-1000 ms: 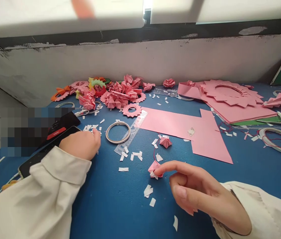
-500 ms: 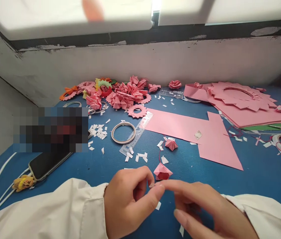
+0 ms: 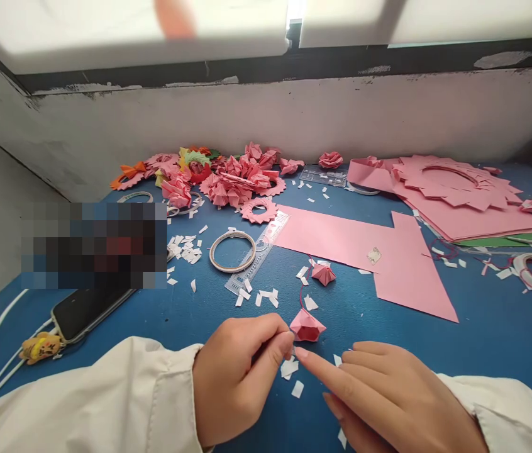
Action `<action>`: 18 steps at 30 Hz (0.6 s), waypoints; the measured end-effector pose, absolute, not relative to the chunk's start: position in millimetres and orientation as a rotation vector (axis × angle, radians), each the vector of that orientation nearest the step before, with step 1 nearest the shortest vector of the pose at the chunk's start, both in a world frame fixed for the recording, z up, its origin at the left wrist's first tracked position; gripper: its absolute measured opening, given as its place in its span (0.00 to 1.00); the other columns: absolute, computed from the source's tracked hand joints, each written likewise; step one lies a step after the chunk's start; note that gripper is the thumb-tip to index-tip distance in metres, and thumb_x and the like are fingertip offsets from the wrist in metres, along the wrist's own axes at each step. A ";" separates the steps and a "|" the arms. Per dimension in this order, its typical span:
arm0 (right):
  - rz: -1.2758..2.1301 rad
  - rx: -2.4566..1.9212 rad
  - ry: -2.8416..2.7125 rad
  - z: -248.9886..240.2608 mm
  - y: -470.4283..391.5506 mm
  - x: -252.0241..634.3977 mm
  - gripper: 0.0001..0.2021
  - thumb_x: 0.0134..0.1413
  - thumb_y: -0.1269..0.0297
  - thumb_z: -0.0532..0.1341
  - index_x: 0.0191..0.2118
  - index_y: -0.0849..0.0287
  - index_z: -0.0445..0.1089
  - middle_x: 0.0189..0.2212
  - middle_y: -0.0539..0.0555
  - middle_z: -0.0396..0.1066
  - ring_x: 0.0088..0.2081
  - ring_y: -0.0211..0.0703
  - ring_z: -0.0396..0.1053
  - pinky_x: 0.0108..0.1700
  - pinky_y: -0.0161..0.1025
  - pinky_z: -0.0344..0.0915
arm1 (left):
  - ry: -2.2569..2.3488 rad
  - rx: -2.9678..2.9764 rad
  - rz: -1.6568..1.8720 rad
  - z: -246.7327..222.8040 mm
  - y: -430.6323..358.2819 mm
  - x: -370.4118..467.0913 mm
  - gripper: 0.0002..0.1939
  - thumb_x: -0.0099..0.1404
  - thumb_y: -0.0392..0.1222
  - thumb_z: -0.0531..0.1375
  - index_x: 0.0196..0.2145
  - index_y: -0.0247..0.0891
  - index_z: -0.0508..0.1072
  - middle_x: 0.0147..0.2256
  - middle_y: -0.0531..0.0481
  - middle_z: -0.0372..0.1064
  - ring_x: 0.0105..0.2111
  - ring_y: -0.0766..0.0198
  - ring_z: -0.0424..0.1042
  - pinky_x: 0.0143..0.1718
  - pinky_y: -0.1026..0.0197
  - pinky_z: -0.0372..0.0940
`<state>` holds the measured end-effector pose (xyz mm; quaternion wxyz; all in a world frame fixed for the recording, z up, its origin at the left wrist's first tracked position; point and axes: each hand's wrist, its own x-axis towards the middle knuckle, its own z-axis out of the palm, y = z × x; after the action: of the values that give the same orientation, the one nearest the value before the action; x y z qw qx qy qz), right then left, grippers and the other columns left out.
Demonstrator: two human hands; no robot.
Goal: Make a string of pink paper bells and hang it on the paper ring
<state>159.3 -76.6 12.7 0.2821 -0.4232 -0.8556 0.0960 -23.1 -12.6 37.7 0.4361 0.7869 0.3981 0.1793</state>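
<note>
My left hand (image 3: 247, 371) is closed in a pinch, thumb pressed against the bent index finger. Whatever sits in the pinch is too small to make out. The index finger of my right hand (image 3: 383, 390) stretches to the left hand's fingertips, at or almost touching them; its other fingers lie extended and hold nothing visible. Just beyond the fingertips sits a small folded pink paper piece (image 3: 307, 327) with an opening facing me. A thin dark red string (image 3: 302, 293) runs up from it toward a second small pink paper piece (image 3: 324, 274). White paper scraps (image 3: 288, 367) lie under the hands.
A tape roll (image 3: 232, 251) lies by a clear ruler (image 3: 259, 251). Beyond are a cut pink paper sheet (image 3: 341, 236), piled pink paper flowers (image 3: 232, 179) and large pink rings (image 3: 459, 182). A phone (image 3: 94, 311) with white cables is on the left.
My left thumb has closed up against its index finger. My right hand has turned palm-down and its index finger has drawn slightly lower. More white scraps are visible between the hands.
</note>
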 end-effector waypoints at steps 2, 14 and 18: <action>0.030 -1.102 -2.127 3.6 -81.2 163.2 0.25 0.58 0.71 0.50 0.62 0.59 0.52 0.15 0.49 0.66 0.18 0.43 0.64 0.25 0.42 0.62 | 0.997 1.878 0.442 38.3 -11.9 -22.4 0.15 0.67 0.44 0.48 0.24 0.37 0.63 0.20 0.56 0.58 0.21 0.69 0.57 0.25 0.66 0.52; -0.477 -0.875 -2.218 7.9 -78.0 168.9 0.14 0.60 0.75 0.50 0.46 0.65 0.69 0.22 0.53 0.72 0.23 0.42 0.66 0.24 0.42 0.55 | 0.923 1.466 0.315 39.7 -16.0 -10.1 0.16 0.65 0.46 0.50 0.21 0.37 0.59 0.17 0.58 0.48 0.18 0.71 0.49 0.19 0.67 0.47; -0.306 -0.957 -2.167 1.8 -79.8 163.0 0.14 0.62 0.76 0.47 0.40 0.66 0.70 0.23 0.52 0.72 0.22 0.38 0.65 0.23 0.41 0.52 | 0.902 1.462 0.281 40.2 -20.0 -7.9 0.16 0.65 0.46 0.50 0.22 0.36 0.60 0.18 0.58 0.50 0.19 0.71 0.51 0.20 0.67 0.48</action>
<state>163.0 -79.8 1.8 0.3678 -0.3725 -0.8436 -0.1193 -7.9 -20.0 40.2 0.6447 0.6421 0.3961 0.1236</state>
